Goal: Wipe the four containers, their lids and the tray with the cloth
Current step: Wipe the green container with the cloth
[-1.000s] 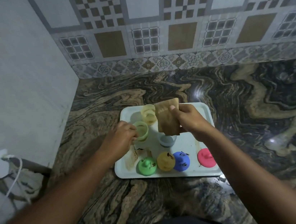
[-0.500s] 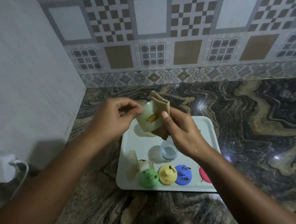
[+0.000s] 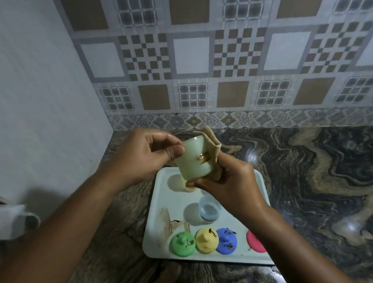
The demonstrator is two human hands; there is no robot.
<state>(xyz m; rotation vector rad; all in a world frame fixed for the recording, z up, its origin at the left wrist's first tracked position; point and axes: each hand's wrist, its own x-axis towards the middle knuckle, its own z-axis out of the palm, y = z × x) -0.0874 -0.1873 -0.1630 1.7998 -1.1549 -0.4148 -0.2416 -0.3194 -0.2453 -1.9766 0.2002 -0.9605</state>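
Pale green container (image 3: pixel 194 161) now lifted above tray (image 3: pixel 157 218), left hand (image 3: pixel 146 157) gripping rim, right hand (image 3: pixel 227 180) pressing cloth (image 3: pixel 211 141) against it

Head view, sole feed: I see from a camera worn on the person's head, looking forward and down, wide-angle, with edges bowed. Near range: both forearms enter from the bottom corners. Left hand (image 3: pixel 144 156) and right hand (image 3: pixel 231 183) meet just above frame centre. Tray (image 3: pixel 260 179) sits below and beyond the fingers (image 3: pixel 175 151), on the counter (image 3: pixel 327 170). Tiled wall (image 3: pixel 216 54) fills the upper frame past the fingertips; plain wall (image 3: pixel 20 92) to their left. No second view, so no shared coverage.
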